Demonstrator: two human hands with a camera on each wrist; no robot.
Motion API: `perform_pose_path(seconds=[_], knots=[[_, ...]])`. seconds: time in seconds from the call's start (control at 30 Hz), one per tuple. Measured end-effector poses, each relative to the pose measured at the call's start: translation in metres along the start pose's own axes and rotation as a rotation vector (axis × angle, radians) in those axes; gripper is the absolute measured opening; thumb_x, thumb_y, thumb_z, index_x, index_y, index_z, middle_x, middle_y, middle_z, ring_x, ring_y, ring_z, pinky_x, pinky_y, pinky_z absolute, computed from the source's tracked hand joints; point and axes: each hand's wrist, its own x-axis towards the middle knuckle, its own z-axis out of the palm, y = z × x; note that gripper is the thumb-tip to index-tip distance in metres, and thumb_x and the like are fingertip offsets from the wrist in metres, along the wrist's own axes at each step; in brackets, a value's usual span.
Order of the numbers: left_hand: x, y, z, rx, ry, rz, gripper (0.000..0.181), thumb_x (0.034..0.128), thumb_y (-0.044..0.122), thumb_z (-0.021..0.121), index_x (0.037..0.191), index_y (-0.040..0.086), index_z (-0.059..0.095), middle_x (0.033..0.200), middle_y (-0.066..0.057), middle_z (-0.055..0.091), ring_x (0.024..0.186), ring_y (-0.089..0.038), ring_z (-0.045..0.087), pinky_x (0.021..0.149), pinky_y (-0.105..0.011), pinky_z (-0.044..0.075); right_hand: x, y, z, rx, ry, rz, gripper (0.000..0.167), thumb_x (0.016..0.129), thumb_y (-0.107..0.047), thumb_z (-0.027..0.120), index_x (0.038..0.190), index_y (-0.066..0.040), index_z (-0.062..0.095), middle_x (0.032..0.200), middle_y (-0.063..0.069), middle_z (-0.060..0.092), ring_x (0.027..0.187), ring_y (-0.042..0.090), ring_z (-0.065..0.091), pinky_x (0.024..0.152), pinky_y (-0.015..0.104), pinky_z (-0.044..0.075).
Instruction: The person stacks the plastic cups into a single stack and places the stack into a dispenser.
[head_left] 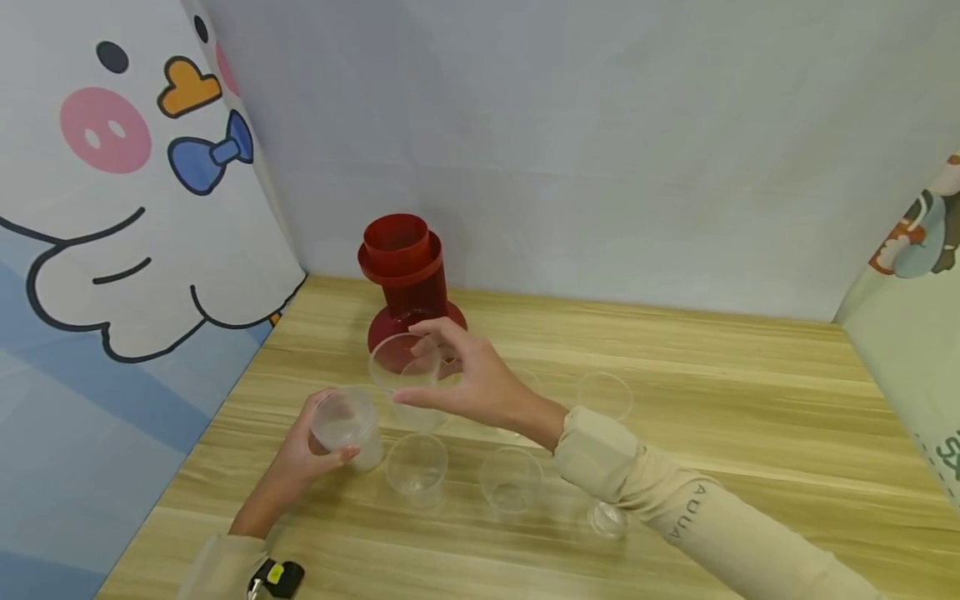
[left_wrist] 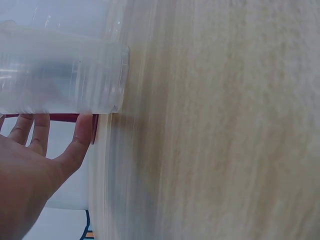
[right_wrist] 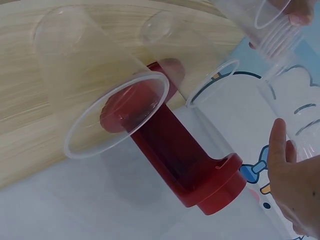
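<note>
My left hand (head_left: 303, 450) grips a stack of clear plastic cups (head_left: 352, 425), its thumb on the near side. In the left wrist view, the stack (left_wrist: 60, 75) stands at or just above the wooden tabletop, fingers against its side. To the right, my right hand (head_left: 472, 375) holds a clear plastic cup (head_left: 382, 367) near its rim between thumb and fingers, above the table. Only part of that cup (right_wrist: 306, 132) shows in the right wrist view. Beneath and around the hands stand several clear cups, among them a front cup (head_left: 417, 475) and a middle cup (head_left: 512, 487).
A red plastic stand (head_left: 412, 287) with a round base and wide collar stands at the back left, behind the right hand. Another clear cup (head_left: 603, 396) is right of the right wrist. White cloth (head_left: 570, 167) hangs behind the wooden table (head_left: 720, 417); printed cloths flank it.
</note>
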Motion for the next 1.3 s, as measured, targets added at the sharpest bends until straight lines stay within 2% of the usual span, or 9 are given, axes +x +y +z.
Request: perform_pose_path(seconds=[0.2, 0.4, 0.5, 0.6, 0.9, 1.13, 1.23, 1.3], knots=[[0.002, 0.0, 0.0, -0.008, -0.006, 0.027, 0.072, 0.079, 0.002, 0.072, 0.138, 0.007, 0.031, 0.125, -0.016, 0.043, 0.109, -0.018, 0.043, 0.08, -0.024, 0.044, 0.004, -0.001, 0.003, -0.003, 0.005, -0.007, 0.061, 0.076, -0.024, 0.079, 0.128, -0.014, 0.049, 0.107, -0.002, 0.06, 0.093, 0.01, 0.059, 0.083, 0.042, 0.05], [0.004, 0.0, 0.001, -0.019, -0.018, 0.04, 0.072, 0.0787, 0.001, 0.071, 0.138, 0.007, 0.031, 0.124, -0.016, 0.044, 0.108, -0.016, 0.044, 0.08, -0.024, 0.045, 0.01, -0.004, 0.006, 0.015, 0.008, -0.014, 0.061, 0.075, -0.025, 0.08, 0.127, -0.015, 0.049, 0.106, -0.001, 0.059, 0.092, 0.014, 0.06, 0.083, 0.035, 0.05], [0.004, 0.001, 0.001, -0.009, -0.022, 0.031, 0.072, 0.0788, 0.001, 0.071, 0.138, 0.007, 0.031, 0.124, -0.016, 0.043, 0.107, -0.017, 0.044, 0.08, -0.025, 0.045, 0.013, -0.007, 0.008, 0.035, 0.005, -0.017, 0.059, 0.075, -0.025, 0.08, 0.125, -0.019, 0.05, 0.105, -0.002, 0.059, 0.093, 0.014, 0.06, 0.083, 0.034, 0.05], [0.005, 0.002, 0.001, 0.009, -0.025, 0.019, 0.073, 0.0794, 0.003, 0.072, 0.139, 0.008, 0.03, 0.125, -0.015, 0.042, 0.107, -0.018, 0.043, 0.08, -0.025, 0.045, 0.016, -0.01, 0.011, 0.042, 0.002, -0.019, 0.059, 0.075, -0.025, 0.081, 0.125, -0.02, 0.05, 0.106, -0.004, 0.059, 0.094, 0.009, 0.059, 0.083, 0.033, 0.05], [0.001, 0.006, 0.0, 0.024, -0.019, 0.01, 0.074, 0.0808, 0.004, 0.07, 0.141, 0.007, 0.027, 0.126, -0.014, 0.041, 0.105, -0.013, 0.045, 0.079, -0.025, 0.045, 0.028, -0.016, 0.025, 0.045, -0.029, -0.039, 0.064, 0.076, -0.024, 0.08, 0.13, -0.013, 0.048, 0.11, -0.002, 0.058, 0.097, 0.006, 0.056, 0.083, 0.026, 0.049], [0.0, 0.007, -0.002, 0.057, -0.022, -0.069, 0.08, 0.0823, 0.009, 0.071, 0.145, 0.011, 0.021, 0.131, -0.017, 0.04, 0.109, -0.021, 0.042, 0.083, -0.022, 0.042, 0.036, -0.019, 0.037, 0.053, -0.065, -0.061, 0.065, 0.077, -0.027, 0.078, 0.132, -0.013, 0.046, 0.112, -0.006, 0.058, 0.098, 0.004, 0.055, 0.083, 0.023, 0.049], [0.0, 0.007, -0.001, 0.039, -0.016, -0.072, 0.081, 0.0815, 0.008, 0.071, 0.145, 0.009, 0.021, 0.129, -0.018, 0.042, 0.107, -0.015, 0.045, 0.084, -0.02, 0.041, 0.038, -0.019, 0.041, 0.044, -0.079, -0.07, 0.064, 0.078, -0.027, 0.077, 0.132, -0.013, 0.046, 0.112, -0.005, 0.058, 0.098, 0.005, 0.056, 0.083, 0.022, 0.048], [0.0, 0.006, 0.0, 0.02, -0.01, -0.051, 0.078, 0.0804, 0.004, 0.07, 0.143, 0.004, 0.023, 0.125, -0.017, 0.044, 0.104, -0.009, 0.047, 0.084, -0.019, 0.041, 0.039, -0.018, 0.043, 0.043, -0.087, -0.068, 0.064, 0.078, -0.028, 0.077, 0.133, -0.013, 0.045, 0.113, -0.004, 0.058, 0.099, 0.006, 0.056, 0.083, 0.021, 0.048]])
